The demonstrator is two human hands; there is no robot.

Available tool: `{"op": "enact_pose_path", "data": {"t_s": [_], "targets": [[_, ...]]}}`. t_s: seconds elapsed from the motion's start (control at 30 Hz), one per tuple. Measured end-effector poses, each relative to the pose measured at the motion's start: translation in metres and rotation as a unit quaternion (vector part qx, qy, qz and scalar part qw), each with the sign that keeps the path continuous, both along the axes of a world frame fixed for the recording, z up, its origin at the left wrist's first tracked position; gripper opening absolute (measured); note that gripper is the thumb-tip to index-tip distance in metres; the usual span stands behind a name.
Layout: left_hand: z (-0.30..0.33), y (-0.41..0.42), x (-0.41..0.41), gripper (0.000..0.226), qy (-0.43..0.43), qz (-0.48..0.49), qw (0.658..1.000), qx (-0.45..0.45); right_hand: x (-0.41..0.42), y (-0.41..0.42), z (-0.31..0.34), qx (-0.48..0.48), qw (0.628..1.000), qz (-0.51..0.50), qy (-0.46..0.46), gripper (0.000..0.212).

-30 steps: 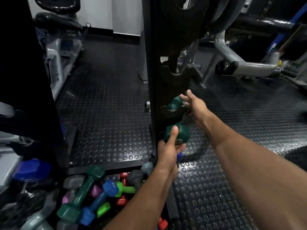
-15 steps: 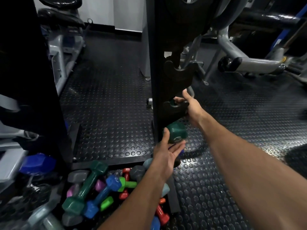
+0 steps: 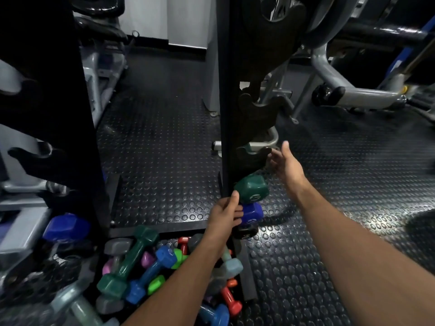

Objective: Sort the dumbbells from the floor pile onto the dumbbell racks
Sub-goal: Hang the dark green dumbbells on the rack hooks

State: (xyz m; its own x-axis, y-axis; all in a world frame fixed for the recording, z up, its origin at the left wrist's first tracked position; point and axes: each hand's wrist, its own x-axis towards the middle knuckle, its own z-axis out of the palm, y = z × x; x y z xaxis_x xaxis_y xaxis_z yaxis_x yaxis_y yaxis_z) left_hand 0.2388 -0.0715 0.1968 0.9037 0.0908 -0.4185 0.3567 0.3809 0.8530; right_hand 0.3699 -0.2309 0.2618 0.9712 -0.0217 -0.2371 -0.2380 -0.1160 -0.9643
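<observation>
Green dumbbell (image 3: 251, 188) now racked, right hand (image 3: 286, 164) off it.

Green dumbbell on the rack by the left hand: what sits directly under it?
Under the green dumbbell sits a blue dumbbell, then a black one. The left hand covers their near sides, so their rack pegs cannot be seen.

Both grips (image 3: 226, 214) (image 3: 283, 162) open, outstretched
</observation>
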Motion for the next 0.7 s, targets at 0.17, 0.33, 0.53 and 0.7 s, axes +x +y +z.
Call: {"op": "enact_pose_path", "data": {"t_s": [0.17,0.33,0.53,0.7], "targets": [[-0.026,0.029,-0.029,0.031,0.005,-0.024,0.985,0.172,-0.051,-0.029,-0.046,-0.035,0.996,-0.072,0.027,0.069],[-0.055,0.078,-0.065,0.033,0.051,-0.054,0.942,0.329,-0.106,-0.042,-0.114,-0.138,0.971,-0.147,0.132,0.049],[-0.098,0.15,-0.121,0.025,0.132,-0.045,0.889,0.437,-0.162,-0.008,-0.166,-0.329,0.914,-0.058,0.231,0.037],[-0.124,0.202,-0.157,0.041,0.16,-0.005,0.852,0.498,-0.181,0.053,-0.18,-0.38,0.902,0.1,0.179,0.025]]}}
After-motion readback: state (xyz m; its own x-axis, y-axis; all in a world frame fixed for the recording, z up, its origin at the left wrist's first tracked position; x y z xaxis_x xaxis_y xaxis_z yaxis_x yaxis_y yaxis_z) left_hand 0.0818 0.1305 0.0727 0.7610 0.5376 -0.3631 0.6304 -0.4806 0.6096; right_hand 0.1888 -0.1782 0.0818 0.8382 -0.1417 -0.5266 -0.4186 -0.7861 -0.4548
